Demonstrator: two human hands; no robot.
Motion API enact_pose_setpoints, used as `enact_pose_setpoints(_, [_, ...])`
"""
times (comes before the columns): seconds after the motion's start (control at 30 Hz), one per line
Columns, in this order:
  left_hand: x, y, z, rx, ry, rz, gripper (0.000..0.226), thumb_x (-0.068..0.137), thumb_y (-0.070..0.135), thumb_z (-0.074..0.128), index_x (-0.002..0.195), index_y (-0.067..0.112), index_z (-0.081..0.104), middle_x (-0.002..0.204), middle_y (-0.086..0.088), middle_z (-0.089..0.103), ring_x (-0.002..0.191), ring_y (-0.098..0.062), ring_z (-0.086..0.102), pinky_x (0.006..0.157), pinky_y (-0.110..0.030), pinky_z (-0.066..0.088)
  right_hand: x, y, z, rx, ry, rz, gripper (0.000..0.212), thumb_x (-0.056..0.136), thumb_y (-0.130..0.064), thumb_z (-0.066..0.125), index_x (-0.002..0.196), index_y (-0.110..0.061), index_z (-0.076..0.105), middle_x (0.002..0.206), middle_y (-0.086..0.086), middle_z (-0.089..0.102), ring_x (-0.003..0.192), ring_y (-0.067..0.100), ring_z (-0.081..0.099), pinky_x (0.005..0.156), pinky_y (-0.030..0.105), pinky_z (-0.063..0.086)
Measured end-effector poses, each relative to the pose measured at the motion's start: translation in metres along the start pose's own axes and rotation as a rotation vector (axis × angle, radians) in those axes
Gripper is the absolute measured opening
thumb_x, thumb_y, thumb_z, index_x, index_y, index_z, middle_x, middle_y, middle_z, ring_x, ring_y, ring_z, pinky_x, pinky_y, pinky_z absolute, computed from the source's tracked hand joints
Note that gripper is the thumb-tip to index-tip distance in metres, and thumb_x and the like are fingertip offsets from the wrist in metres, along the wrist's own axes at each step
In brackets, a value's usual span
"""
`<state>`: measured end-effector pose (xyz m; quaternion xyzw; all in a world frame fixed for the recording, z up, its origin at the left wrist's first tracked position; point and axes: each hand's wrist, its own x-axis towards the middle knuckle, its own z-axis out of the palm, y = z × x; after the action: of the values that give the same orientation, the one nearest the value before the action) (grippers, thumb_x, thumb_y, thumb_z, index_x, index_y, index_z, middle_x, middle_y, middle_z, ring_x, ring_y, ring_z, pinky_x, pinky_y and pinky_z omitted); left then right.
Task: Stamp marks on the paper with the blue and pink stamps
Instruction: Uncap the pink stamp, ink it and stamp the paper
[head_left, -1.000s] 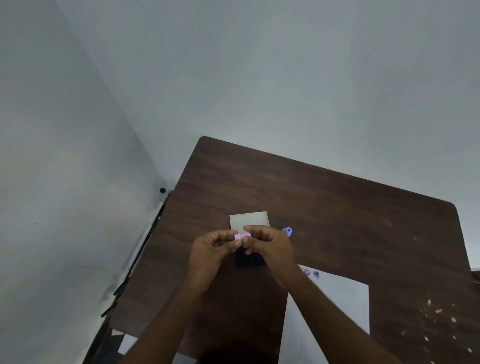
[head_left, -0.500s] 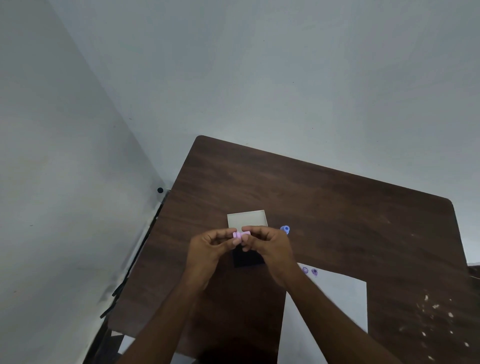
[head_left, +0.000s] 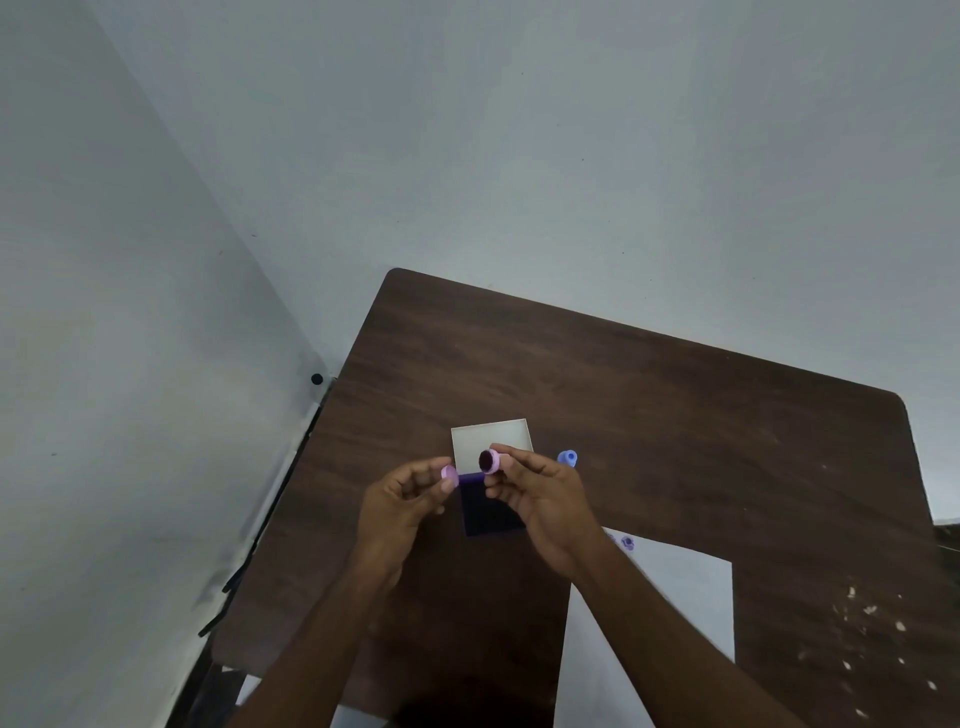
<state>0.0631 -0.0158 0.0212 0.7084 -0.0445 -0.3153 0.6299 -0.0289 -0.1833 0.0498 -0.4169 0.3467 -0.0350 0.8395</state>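
Dark wood worktop (head_left: 649, 415) against grey wall. Above ink pad (head_left: 491, 512): right hand (head_left: 540, 499) pinches pink stamp (head_left: 491, 461), left hand (head_left: 402, 506) pinches its cap (head_left: 449, 474). Blue stamp (head_left: 568, 458) right of pad; paper (head_left: 675, 597) nearer.

No text, label or number can be read anywhere (stamped marks too small).

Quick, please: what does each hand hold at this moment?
Left hand: closed on the pink cap.
Right hand: closed on the pink stamp.
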Motion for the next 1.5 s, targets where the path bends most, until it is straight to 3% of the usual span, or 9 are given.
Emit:
enact_pose_setpoints(0.2, [0.008, -0.019, -0.012, -0.046, 0.043, -0.144, 0.029, 0.078, 0.011, 0.077, 0.104, 0.023, 0.073, 0.093, 0.001, 0.078, 0.082, -0.018, 0.074, 0.066, -0.019, 0.058, -0.006, -0.008, 0.004, 0.355, -0.12, 0.136, 0.039, 0.084, -0.01, 0.062, 0.12, 0.004, 0.059, 0.103, 0.017, 0.068, 0.088, 0.022, 0.066, 0.08, 0.031, 0.057])
enact_pose_setpoints(0.5, [0.02, -0.04, -0.013, 0.193, 0.046, -0.173, 0.024, 0.085, 0.011, 0.072, 0.108, 0.013, 0.071, 0.084, -0.001, 0.076, 0.066, -0.004, 0.07, 0.058, -0.01, 0.052, -0.01, -0.01, 0.006, 0.485, -0.111, 0.201, 0.042, 0.085, -0.009, 0.06, 0.125, 0.004, 0.055, 0.11, 0.021, 0.065, 0.09, 0.025, 0.066, 0.081, 0.033, 0.058])
enact_pose_setpoints(0.73, [0.024, -0.045, -0.007, 0.41, 0.062, -0.09, 0.025, 0.085, 0.028, 0.073, 0.109, 0.019, 0.072, 0.084, 0.008, 0.073, 0.068, -0.004, 0.068, 0.057, -0.006, 0.048, -0.014, -0.014, 0.011, 0.481, -0.115, 0.182, 0.044, 0.086, -0.009, 0.057, 0.127, 0.007, 0.052, 0.105, 0.02, 0.065, 0.088, 0.024, 0.066, 0.08, 0.031, 0.057])
enact_pose_setpoints(0.83, [0.026, -0.049, -0.009, 0.602, 0.036, 0.03, 0.025, 0.084, 0.038, 0.072, 0.106, 0.027, 0.072, 0.09, 0.018, 0.063, 0.081, 0.002, 0.059, 0.07, -0.01, 0.042, -0.015, -0.016, 0.012, 0.489, -0.116, 0.183, 0.044, 0.086, -0.008, 0.058, 0.127, 0.006, 0.052, 0.103, 0.02, 0.065, 0.087, 0.024, 0.064, 0.08, 0.031, 0.057])
enact_pose_setpoints(0.93, [0.027, -0.052, -0.01, 0.696, 0.018, 0.074, 0.029, 0.084, 0.037, 0.071, 0.11, 0.026, 0.069, 0.097, 0.012, 0.061, 0.085, 0.002, 0.053, 0.076, -0.017, 0.044, -0.016, -0.018, 0.012, 0.481, -0.115, 0.178, 0.044, 0.084, -0.009, 0.059, 0.125, 0.006, 0.054, 0.103, 0.02, 0.065, 0.085, 0.023, 0.066, 0.078, 0.03, 0.058])
enact_pose_setpoints(1.1, [0.02, -0.033, -0.003, 0.613, 0.088, 0.07, 0.029, 0.084, 0.028, 0.072, 0.113, 0.027, 0.067, 0.099, 0.011, 0.063, 0.088, -0.001, 0.059, 0.073, -0.014, 0.045, -0.015, -0.016, 0.009, 0.491, -0.105, 0.182, 0.043, 0.085, -0.007, 0.059, 0.126, 0.005, 0.054, 0.107, 0.02, 0.066, 0.088, 0.024, 0.066, 0.08, 0.031, 0.058])
enact_pose_setpoints(1.27, [-0.006, 0.026, 0.012, 0.438, 0.109, 0.336, 0.036, 0.08, 0.029, 0.074, 0.099, 0.057, 0.06, 0.097, 0.018, 0.064, 0.091, 0.006, 0.06, 0.071, -0.01, 0.051, -0.012, -0.011, 0.007, 0.482, -0.149, 0.173, 0.035, 0.085, -0.008, 0.061, 0.119, 0.001, 0.062, 0.113, 0.02, 0.066, 0.094, 0.025, 0.066, 0.083, 0.032, 0.057])
enact_pose_setpoints(1.4, [-0.013, 0.056, 0.028, 0.554, 0.019, 0.48, 0.052, 0.067, 0.029, 0.085, 0.115, 0.018, 0.068, 0.107, 0.009, 0.064, 0.083, 0.006, 0.057, 0.078, 0.0, 0.042, -0.012, -0.009, 0.011, 0.505, -0.193, 0.157, 0.028, 0.086, -0.01, 0.059, 0.109, 0.002, 0.068, 0.108, 0.02, 0.065, 0.086, 0.022, 0.061, 0.078, 0.035, 0.058])
enact_pose_setpoints(1.5, [-0.014, 0.063, 0.036, 0.613, 0.038, 0.494, 0.049, 0.067, 0.025, 0.087, 0.109, 0.007, 0.07, 0.106, -0.003, 0.067, 0.094, -0.008, 0.06, 0.085, -0.011, 0.046, -0.013, -0.009, 0.013, 0.541, -0.211, 0.158, 0.026, 0.087, -0.009, 0.055, 0.106, 0.003, 0.069, 0.107, 0.019, 0.065, 0.082, 0.018, 0.058, 0.077, 0.033, 0.057])
